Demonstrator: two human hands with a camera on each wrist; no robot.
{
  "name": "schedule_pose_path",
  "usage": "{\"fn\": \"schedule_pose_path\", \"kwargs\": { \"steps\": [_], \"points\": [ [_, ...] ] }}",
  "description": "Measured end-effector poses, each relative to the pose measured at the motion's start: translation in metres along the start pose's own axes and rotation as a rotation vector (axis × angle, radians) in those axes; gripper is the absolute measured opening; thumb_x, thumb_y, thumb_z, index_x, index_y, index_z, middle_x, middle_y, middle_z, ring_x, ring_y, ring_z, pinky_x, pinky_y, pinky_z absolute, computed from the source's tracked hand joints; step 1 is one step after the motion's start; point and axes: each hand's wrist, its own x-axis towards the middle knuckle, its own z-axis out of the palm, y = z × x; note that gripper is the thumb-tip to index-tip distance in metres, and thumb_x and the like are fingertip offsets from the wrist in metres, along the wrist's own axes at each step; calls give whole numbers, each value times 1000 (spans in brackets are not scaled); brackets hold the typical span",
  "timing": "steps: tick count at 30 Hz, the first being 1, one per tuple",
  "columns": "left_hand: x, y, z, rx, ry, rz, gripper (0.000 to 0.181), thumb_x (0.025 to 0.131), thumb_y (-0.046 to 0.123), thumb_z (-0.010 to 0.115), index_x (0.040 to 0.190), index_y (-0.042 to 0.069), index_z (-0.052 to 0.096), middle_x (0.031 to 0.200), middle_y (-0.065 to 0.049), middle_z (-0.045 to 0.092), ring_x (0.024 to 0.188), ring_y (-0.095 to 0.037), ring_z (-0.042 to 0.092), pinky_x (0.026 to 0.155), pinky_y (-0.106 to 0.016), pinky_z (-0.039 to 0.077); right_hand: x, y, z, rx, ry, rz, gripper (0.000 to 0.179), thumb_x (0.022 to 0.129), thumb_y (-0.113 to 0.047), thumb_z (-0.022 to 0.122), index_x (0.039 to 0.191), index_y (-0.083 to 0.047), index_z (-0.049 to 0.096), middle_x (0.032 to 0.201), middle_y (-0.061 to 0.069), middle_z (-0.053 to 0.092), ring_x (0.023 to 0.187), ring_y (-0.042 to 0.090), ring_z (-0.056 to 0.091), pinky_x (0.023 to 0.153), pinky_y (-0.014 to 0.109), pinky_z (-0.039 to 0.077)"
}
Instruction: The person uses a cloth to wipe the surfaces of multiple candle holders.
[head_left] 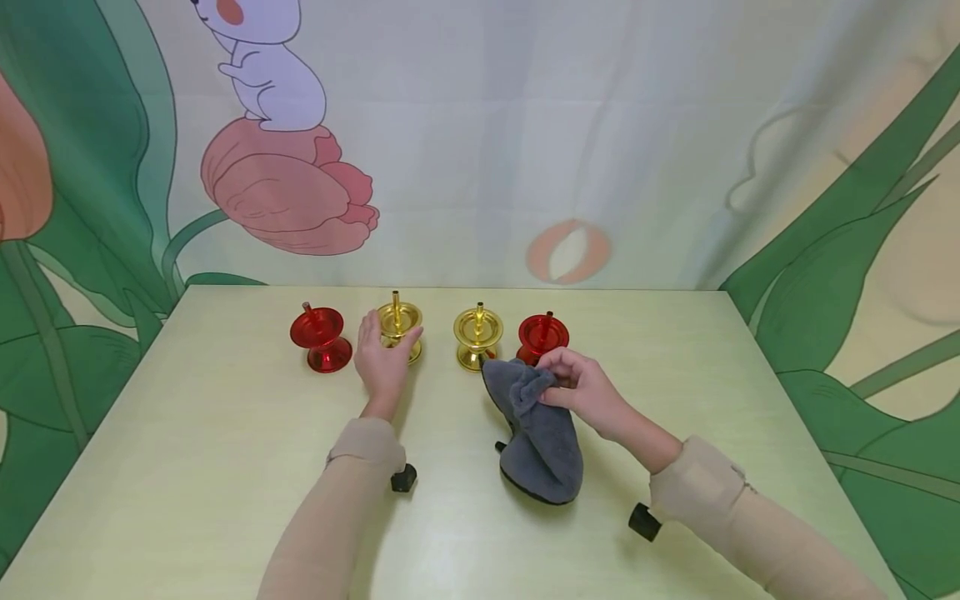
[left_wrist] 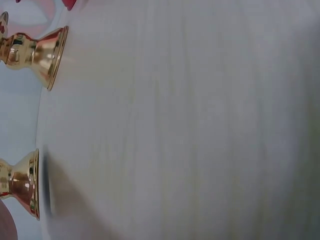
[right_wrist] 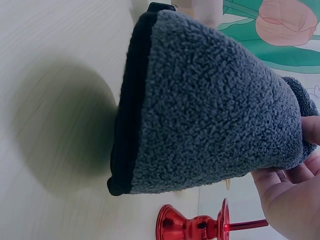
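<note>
My left hand [head_left: 382,360] grips a gold candle holder [head_left: 398,320], with the thumb on its right side and the fingers on its left. In the left wrist view a shadow shows beside the base of this holder [left_wrist: 24,182], which looks slightly off the table. My right hand [head_left: 588,395] pinches a grey fluffy cloth [head_left: 546,446] with black edging by its gathered top, and the cloth hangs down above the table. Just behind the cloth stands a red candle holder [head_left: 543,333], its base partly hidden. A second gold candle holder [head_left: 478,329] stands between the hands.
Another red candle holder [head_left: 321,333] stands left of my left hand. The four holders form a row near the back of the pale table [head_left: 187,467]. Behind it hangs a printed curtain [head_left: 465,167].
</note>
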Motion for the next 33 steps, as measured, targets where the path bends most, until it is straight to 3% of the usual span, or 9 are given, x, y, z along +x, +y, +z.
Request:
{"fn": "schedule_pose_path", "kwargs": {
  "steps": [9, 15, 19, 23, 27, 30, 33],
  "points": [
    [-1, -4, -5, 28, -13, -2, 84, 72, 45, 68, 137, 6, 31, 142, -9, 32, 132, -22, 27, 109, -33, 22, -3, -2, 0, 5, 2, 5, 28, 77, 6, 56, 104, 5, 48, 88, -5, 58, 78, 10, 57, 71, 21, 50],
    [0, -3, -12, 63, -93, -49, 93, 73, 48, 65, 143, 14, 14, 144, -9, 27, 132, -24, 28, 107, -39, 24, -6, -4, -2, 0, 2, 14, 29, 77, 5, 56, 104, 5, 48, 88, -7, 59, 79, 12, 57, 71, 21, 50],
    [1, 1, -17, 105, -115, -42, 101, 71, 50, 66, 143, 14, 5, 146, -10, 21, 133, -28, 24, 107, -44, 21, -7, -4, -4, -9, 3, 19, 28, 77, 5, 55, 104, 5, 48, 88, -6, 58, 78, 12, 57, 71, 21, 50],
    [-3, 13, -20, 102, -60, 60, 99, 72, 45, 68, 143, 13, 8, 149, -7, 12, 135, -29, 17, 108, -49, 15, -7, -2, -6, -12, 2, 20, 27, 78, 6, 55, 103, 5, 48, 88, -4, 58, 77, 11, 57, 71, 21, 50],
    [-12, 31, -19, 84, -15, 273, 88, 75, 38, 66, 141, 10, 16, 149, -7, 10, 134, -29, 17, 106, -52, 15, -7, -1, -7, -10, 3, 23, 26, 78, 6, 55, 103, 5, 48, 88, -5, 59, 77, 11, 56, 71, 22, 50],
    [-18, 40, -13, 85, -43, 417, 84, 76, 36, 66, 140, 7, 19, 149, -8, 12, 134, -28, 19, 105, -51, 19, -8, -2, -8, -12, 4, 24, 27, 78, 6, 56, 103, 5, 48, 89, -5, 59, 78, 11, 57, 71, 22, 50],
    [-22, 45, -5, 97, -131, 474, 84, 76, 35, 66, 140, 6, 20, 148, -7, 14, 133, -28, 23, 105, -48, 24, -9, -4, -9, -15, 7, 21, 28, 78, 5, 56, 104, 5, 48, 88, -6, 59, 79, 11, 57, 71, 21, 50]
  ]
}}
